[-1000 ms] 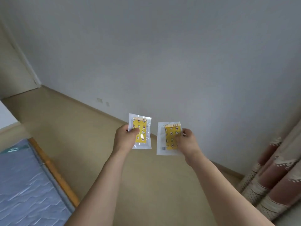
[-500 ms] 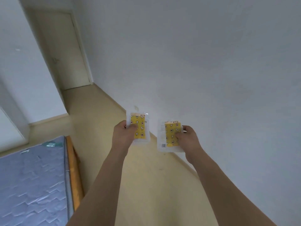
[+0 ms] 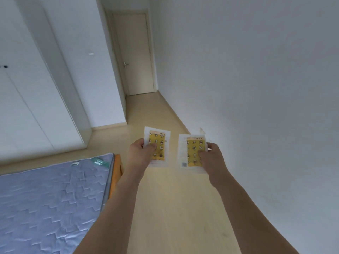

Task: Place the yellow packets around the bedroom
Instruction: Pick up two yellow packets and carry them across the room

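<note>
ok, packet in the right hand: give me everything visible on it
The right-hand packet is a flat, clear-to-white plastic pouch with a yellow insert printed with small dark-outlined shapes, stars and moons among them. A barcode sits at its lower left, with faint print lines down the left margin. It is held roughly upright, facing the camera, above the wooden floor near the wall. The right hand pinches its right edge, thumb on the front. It appears sealed and touches nothing else.

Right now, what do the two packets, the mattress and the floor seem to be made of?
Left packet and right packet: likely thin clear plastic film over yellow printed inserts; the see-through borders suggest it. Mattress: grey-blue quilted fabric, with stitched zigzag seams. Floor: pale, smooth, wood-look, perhaps laminate; unclear.
</note>
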